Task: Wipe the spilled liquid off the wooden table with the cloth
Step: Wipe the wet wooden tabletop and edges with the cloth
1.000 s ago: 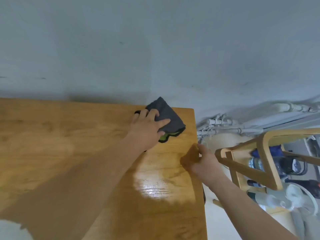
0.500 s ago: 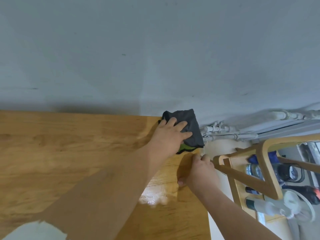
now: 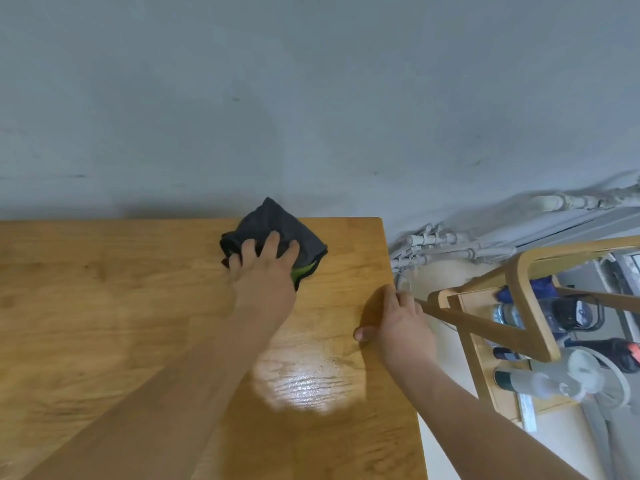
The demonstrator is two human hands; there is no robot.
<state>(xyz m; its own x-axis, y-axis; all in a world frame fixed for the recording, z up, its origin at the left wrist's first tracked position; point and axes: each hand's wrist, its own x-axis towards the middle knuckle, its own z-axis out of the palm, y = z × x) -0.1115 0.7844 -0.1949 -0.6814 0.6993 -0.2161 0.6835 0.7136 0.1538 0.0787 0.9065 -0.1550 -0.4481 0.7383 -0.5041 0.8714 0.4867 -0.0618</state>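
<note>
A crumpled dark grey cloth with a green edge lies near the far right corner of the wooden table. My left hand presses down on the cloth with spread, fairly straight fingers. My right hand grips the table's right edge, thumb on top and fingers curled over the side. A shiny wet-looking patch glares on the wood nearer to me, between my two forearms.
A grey wall rises directly behind the table. White pipes run along its base at the right. A wooden cart holding bottles and a small white fan stand right of the table.
My left hand has slid the cloth leftward, away from the table's far right corner. My right hand keeps its hold on the right edge.
</note>
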